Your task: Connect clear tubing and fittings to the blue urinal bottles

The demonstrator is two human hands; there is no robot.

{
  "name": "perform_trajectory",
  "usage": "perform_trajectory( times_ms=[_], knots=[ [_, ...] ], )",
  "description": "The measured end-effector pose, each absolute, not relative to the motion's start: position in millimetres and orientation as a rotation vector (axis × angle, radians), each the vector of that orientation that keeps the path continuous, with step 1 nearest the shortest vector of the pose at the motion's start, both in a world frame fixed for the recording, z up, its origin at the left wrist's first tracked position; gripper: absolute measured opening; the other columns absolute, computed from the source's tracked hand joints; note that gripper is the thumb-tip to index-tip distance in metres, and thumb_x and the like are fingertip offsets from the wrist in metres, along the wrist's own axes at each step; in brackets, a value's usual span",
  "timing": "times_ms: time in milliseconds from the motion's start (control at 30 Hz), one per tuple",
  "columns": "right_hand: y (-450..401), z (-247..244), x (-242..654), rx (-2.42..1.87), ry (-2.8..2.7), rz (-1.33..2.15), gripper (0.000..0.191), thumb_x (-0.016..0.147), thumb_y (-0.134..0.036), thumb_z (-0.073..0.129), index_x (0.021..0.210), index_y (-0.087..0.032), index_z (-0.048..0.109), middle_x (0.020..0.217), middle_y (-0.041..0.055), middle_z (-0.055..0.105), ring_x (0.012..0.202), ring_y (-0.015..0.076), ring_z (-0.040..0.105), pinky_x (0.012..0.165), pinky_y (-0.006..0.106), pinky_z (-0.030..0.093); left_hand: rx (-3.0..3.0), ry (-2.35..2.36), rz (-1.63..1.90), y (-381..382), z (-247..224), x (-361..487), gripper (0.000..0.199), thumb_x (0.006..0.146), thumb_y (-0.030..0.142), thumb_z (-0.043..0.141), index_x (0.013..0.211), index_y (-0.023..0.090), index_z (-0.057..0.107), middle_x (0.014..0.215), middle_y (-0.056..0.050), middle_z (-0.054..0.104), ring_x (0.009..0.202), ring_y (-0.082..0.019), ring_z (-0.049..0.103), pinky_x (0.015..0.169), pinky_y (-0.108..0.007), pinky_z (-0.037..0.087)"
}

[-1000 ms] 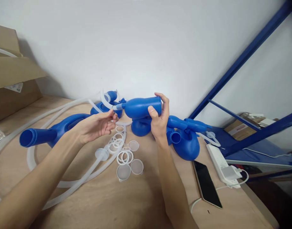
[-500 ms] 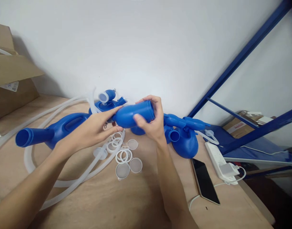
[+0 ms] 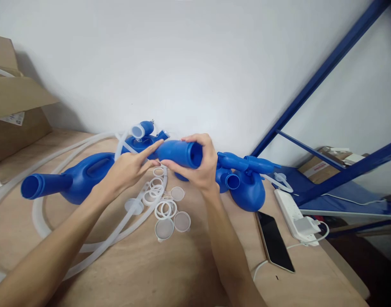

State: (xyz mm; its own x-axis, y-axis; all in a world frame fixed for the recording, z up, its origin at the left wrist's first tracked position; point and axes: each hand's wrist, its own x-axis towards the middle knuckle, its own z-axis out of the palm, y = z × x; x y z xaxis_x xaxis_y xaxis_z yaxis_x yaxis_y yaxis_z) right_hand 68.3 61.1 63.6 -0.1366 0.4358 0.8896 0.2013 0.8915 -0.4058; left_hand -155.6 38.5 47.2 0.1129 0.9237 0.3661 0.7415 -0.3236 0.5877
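A short blue plastic tube piece (image 3: 176,152) is held above the table, its wide open mouth facing right and toward me. My right hand (image 3: 205,168) is closed round the mouth end, thumb underneath. My left hand (image 3: 128,170) pinches the far left end between forefinger and thumb; that end is partly hidden. Below lie white rings (image 3: 163,209) and round translucent caps (image 3: 164,228). To the left a blue bottle with a handle (image 3: 79,183) lies on its side, its wide neck open. Another blue bottle (image 3: 144,141) is behind my left hand.
Translucent hoses (image 3: 112,241) curl across the left of the wooden table. More blue bottles (image 3: 249,194) stand at the right, beside a phone (image 3: 274,241) and a power strip (image 3: 289,213). A cardboard box (image 3: 19,128) is far left; a blue metal rack (image 3: 310,98) rises right.
The blue tube piece has turned so that its open mouth faces more toward me. My right thumb has moved from its front to underneath, and my left hand has shifted slightly.
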Motion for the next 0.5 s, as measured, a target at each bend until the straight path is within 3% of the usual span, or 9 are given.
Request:
perform_trajectory(
  times_ms=[233,367,500],
  knots=[
    [41.4,88.2,93.6,-0.528,-1.867,0.218,0.062,0.077,-0.053,0.092,0.124,-0.033,0.056,0.117,0.0033,0.066,0.112,0.0297,0.070,0.105,0.054,0.058,2.270,1.879,0.798,55.1,42.3,-198.6,0.068,0.101,0.061,0.050,0.158,0.024,0.051,0.075,-0.003,0.063,0.078,-0.028,0.056,0.075,-0.028,0.034],
    [59.8,84.6,107.8,-0.631,-1.932,0.352,0.061,0.080,-0.051,0.089,0.127,-0.032,0.055,0.123,0.0029,0.067,0.117,0.0280,0.069,0.107,0.052,0.056,2.254,1.761,0.700,62.0,36.2,-220.6,0.054,0.094,0.054,0.065,0.135,0.021,0.071,0.078,-0.002,0.067,0.073,-0.023,0.056,0.070,-0.026,0.033],
    [79.5,76.8,118.9,-0.705,-1.851,0.378,0.060,0.085,-0.051,0.083,0.132,-0.031,0.052,0.133,0.0057,0.064,0.125,0.0280,0.064,0.112,0.051,0.052,2.270,1.720,0.661,70.2,33.9,-238.0,0.052,0.089,0.055,0.067,0.126,0.020,0.075,0.083,-0.004,0.072,0.077,-0.024,0.061,0.075,-0.027,0.040]
  ],
)
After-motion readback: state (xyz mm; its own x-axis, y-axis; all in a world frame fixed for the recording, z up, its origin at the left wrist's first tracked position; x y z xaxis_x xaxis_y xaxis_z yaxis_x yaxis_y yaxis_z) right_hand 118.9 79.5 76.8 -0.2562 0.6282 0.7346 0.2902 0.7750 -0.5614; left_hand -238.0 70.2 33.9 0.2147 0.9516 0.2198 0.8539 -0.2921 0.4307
